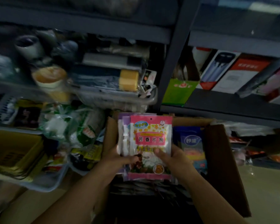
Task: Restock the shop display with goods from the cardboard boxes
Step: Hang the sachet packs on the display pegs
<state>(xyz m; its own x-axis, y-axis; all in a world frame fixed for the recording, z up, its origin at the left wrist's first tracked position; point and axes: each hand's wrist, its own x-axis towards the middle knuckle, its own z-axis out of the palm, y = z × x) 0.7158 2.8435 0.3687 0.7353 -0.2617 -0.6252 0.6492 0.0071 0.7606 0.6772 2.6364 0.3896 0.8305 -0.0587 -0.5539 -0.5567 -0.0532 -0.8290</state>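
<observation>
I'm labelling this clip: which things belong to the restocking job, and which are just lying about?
Job:
- pink packets, gripped by left hand and right hand
- cardboard box
- blue packet inside it

Lying about:
- green bag
- yellow basket
- boxed goods on right shelf

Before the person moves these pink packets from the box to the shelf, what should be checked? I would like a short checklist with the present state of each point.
1. Left hand holds the stack of pink packets: ok, fingers curl round its left edge.
2. Right hand holds the stack: ok, thumb presses on the front packet.
3. Stack is lifted free of the cardboard box: ok, it is held above the opening.
4. Packets are squared up: not ok, the rear ones stick out to the left.
5. Free place on the shelves: cannot tell, the picture is blurred and crowded.
</observation>
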